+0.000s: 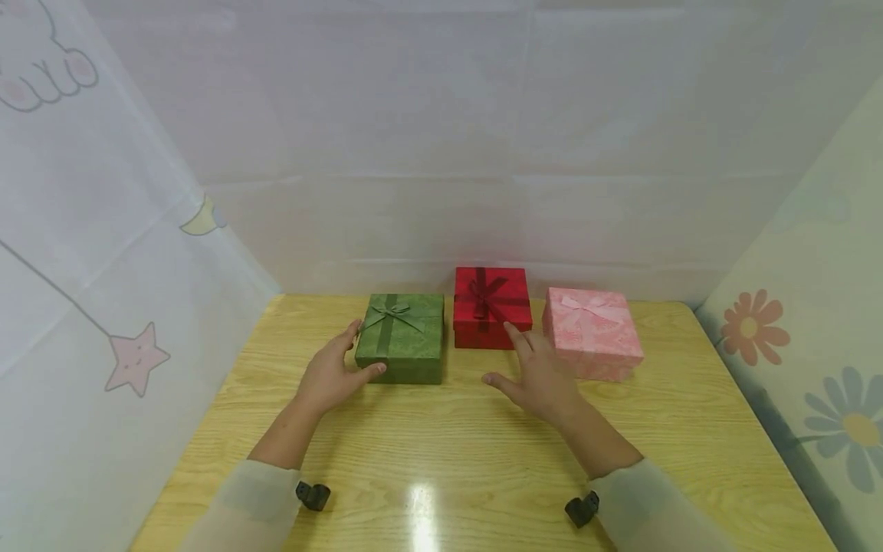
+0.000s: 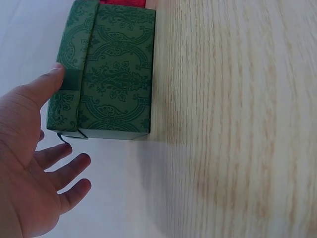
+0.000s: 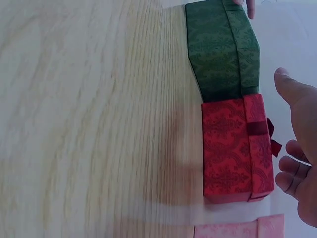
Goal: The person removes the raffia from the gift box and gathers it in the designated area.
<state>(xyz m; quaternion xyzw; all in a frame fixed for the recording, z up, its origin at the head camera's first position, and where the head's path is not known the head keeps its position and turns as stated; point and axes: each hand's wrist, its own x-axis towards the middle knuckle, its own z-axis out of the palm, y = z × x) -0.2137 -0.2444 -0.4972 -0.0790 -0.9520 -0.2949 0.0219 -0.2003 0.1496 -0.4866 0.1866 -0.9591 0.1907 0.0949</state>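
A green gift box with a ribbon bow stands on the left of the table. My left hand is at its left side, fingers spread and thumb over the front edge; in the left wrist view the thumb tip meets the lid by the ribbon, though firm contact is hard to tell. In the middle is a red gift box with a dark bow. My right hand hovers at its front right corner, thumb and fingers apart, holding nothing. It partly covers a pink gift box on the right.
The boxes stand near the back edge of a wooden table, with a pale cloth hanging behind. Printed cloths with a star and flowers flank the table. A small dark device sits at each wrist.
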